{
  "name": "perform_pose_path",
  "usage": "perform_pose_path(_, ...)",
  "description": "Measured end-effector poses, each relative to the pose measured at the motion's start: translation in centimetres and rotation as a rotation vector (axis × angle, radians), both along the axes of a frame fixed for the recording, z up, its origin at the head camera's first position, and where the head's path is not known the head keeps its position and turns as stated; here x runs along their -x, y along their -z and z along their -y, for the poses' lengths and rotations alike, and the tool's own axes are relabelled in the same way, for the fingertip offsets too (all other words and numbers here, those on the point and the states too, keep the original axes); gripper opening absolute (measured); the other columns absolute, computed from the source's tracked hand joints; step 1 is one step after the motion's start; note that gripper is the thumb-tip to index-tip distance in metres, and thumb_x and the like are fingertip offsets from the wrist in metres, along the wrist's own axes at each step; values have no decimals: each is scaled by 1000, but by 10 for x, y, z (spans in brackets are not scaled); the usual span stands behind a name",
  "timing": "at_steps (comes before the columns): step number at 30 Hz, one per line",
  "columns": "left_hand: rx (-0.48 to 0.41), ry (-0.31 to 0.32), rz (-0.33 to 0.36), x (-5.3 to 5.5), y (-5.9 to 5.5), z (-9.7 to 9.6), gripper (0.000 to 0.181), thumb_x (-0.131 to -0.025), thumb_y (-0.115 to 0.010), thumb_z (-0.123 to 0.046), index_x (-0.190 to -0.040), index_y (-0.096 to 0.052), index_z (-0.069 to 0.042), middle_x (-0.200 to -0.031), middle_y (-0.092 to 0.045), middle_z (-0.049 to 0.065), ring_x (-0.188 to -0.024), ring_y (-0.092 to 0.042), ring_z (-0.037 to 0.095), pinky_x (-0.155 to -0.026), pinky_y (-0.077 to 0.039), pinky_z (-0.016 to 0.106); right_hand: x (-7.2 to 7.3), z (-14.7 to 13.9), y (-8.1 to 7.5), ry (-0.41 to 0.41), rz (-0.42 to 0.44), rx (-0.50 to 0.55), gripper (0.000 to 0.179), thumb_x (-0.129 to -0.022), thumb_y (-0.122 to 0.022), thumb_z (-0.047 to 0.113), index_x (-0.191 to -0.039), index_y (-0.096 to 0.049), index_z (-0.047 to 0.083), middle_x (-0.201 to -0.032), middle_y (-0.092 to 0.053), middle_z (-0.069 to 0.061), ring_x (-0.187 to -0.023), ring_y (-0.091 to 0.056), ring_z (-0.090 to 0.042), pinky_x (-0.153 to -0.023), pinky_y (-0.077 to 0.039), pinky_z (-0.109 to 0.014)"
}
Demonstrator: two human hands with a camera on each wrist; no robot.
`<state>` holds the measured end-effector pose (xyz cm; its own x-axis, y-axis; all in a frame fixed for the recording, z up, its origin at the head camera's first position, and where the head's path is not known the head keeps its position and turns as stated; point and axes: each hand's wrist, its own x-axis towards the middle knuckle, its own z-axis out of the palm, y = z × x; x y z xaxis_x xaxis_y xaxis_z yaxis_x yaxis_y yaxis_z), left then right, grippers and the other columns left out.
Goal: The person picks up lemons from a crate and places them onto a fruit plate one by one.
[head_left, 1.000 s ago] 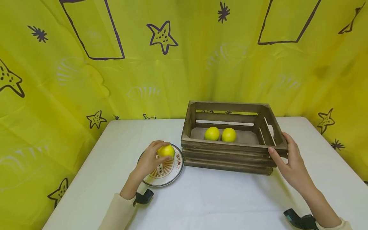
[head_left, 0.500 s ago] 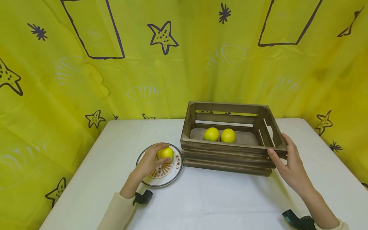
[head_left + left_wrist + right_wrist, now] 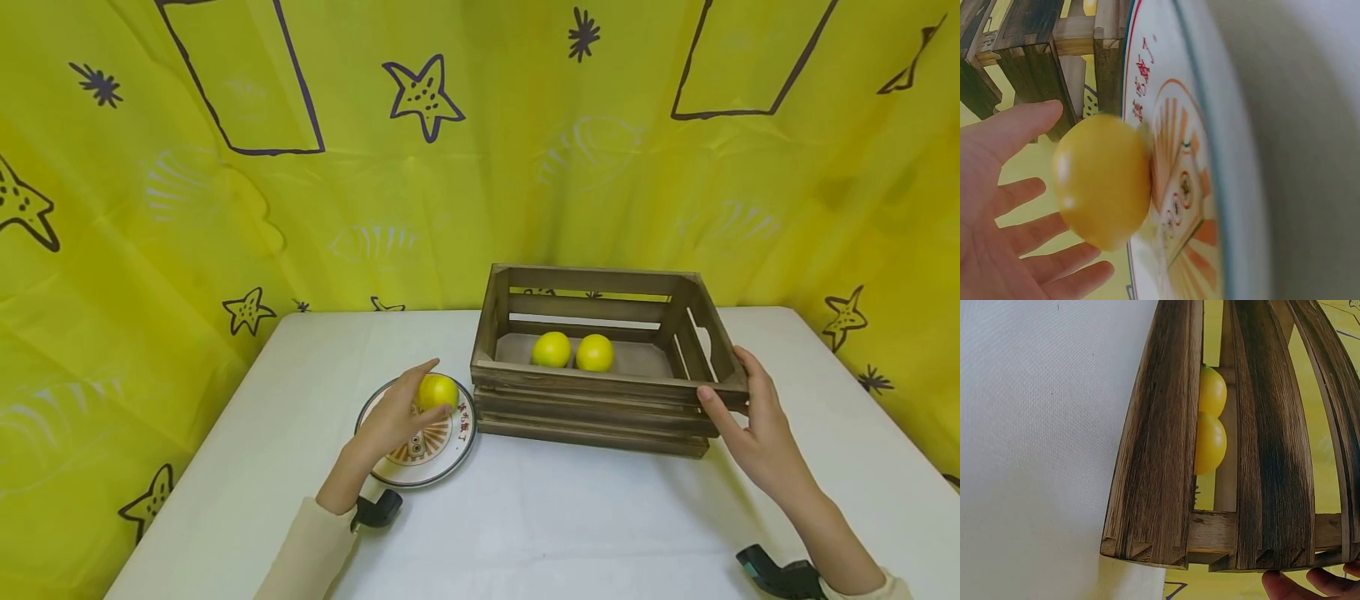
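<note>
A round yellow fruit (image 3: 437, 392) sits on a white plate (image 3: 459, 450) that has a dark rim and a printed orange pattern. My left hand (image 3: 393, 417) is beside this fruit, thumb and fingers spread apart. In the left wrist view, the fingers (image 3: 1029, 234) are extended around one side of the fruit (image 3: 1102, 181). My right hand (image 3: 765, 433) holds the right end of a brown slatted wooden crate (image 3: 592, 408), thumb on the front rim. Its fingertips (image 3: 1279, 586) show at the crate's end in the right wrist view. Inside the crate lie two more yellow fruits (image 3: 552, 350).
The plate stands right next to the crate's left end on a white-covered table (image 3: 540, 533). Behind the table hangs a yellow curtain (image 3: 480, 183) with drawn stars. A dark wrist camera (image 3: 378, 508) is strapped to each arm.
My left hand's fingers, earlier curled round the fruit, have spread away from it. The fruit has shifted slightly right on the plate. My right hand and the crate stay almost still.
</note>
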<state>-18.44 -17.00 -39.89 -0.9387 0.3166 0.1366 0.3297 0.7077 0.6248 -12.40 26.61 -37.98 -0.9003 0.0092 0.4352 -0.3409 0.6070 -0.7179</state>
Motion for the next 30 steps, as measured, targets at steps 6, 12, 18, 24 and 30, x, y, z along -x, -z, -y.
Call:
perform_pose_path(6,5,-25,-4,-2,-8,-1,68,-91,-70,-27,-148,-39,-8,-150,-39,19,-136,-40,40,-108,-36,55,-1,0,0,-9,-2,3,68,-99,-53,11,-155,-15,3,-144,-27,-33,-117,-34,-42,-82,-26,-1)
perform_pose_path(12,28,-19,-47,-5,-20,-4,63,-92,-70,-27,-145,-43,-8,-149,-41,18,-134,-43,38,-106,-39,56,-1,0,-1,-19,-3,5,68,-99,-52,13,-155,-14,3,-145,-26,-33,-117,-33,-44,-82,-26,-1)
perform_pose_path(18,17,-15,-128,-6,-30,-6,59,-92,-69,-26,-143,-47,-8,-148,-44,16,-131,-46,37,-104,-41,56,-1,0,-1,-5,9,9,69,-99,-54,13,-155,-15,4,-145,-26,-33,-119,-34,-42,-81,-26,-2)
perform_pose_path(24,-3,6,-223,-7,-42,-11,53,-92,-69,-24,-140,-51,-9,-144,-48,13,-131,-47,33,-103,-43,52,0,0,0,-3,11,6,68,-99,-53,13,-155,-15,4,-145,-27,-33,-118,-34,-43,-81,-26,-2)
perform_pose_path(30,15,27,-308,-11,-60,-19,48,-92,-69,-24,-136,-55,-8,-140,-52,11,-130,-48,31,-101,-46,50,1,-1,-1,0,10,5,68,-99,-53,14,-155,-16,4,-145,-27,-33,-117,-35,-43,-81,-26,-2)
